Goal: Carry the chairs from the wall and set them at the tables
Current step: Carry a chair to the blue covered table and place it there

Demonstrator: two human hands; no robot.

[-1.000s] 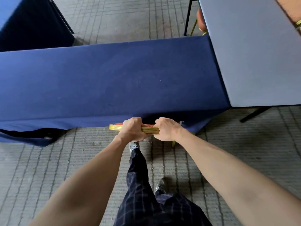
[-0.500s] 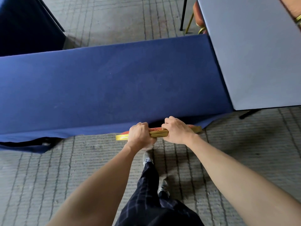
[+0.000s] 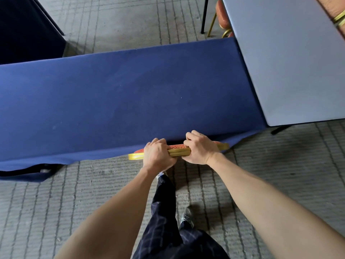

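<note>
Head cam, looking down.

- Chair (image 3: 179,151): only the top of the backrest shows, a gold metal rail w/ red patterned padding behind it. It sits right at the near edge of the blue-clothed table (image 3: 121,101). Rest of the chair is hidden under cloth and hands. Rail runs roughly parallel to the table edge, w/ its rt end a bit further up in frame.
- L hand (image 3: 157,156): knuckles up, fingers curled over the far side of the rail, gripping it left of centre.
- R hand (image 3: 199,146): same grip, fingers wrapped over the rail, just beside the L hand, w/ a short stretch of gold rail showing between them. Both forearms are bare and reach fwd.
- Blue cloth hangs over the near edge. Its lower L corner drapes close to the floor.
- Grey bare-topped table (image 3: 289,62) is on the rt, butted against the blue one's rt end, w/ a black leg (image 3: 280,130) showing below its near corner.
- Second chair (image 3: 222,14), red seat and gold legs, stands beyond the blue table beside the grey top.
- Dark-draped table (image 3: 24,28) at top L, apart from the blue one.
- Floor: grey ribbed carpet (image 3: 93,193).
- Dark plaid trousers (image 3: 164,212) and one shoe (image 3: 186,216) are visible betw the arms.
- Red-and-gold item at top rt corner (image 3: 338,16): cannot tell what.
</note>
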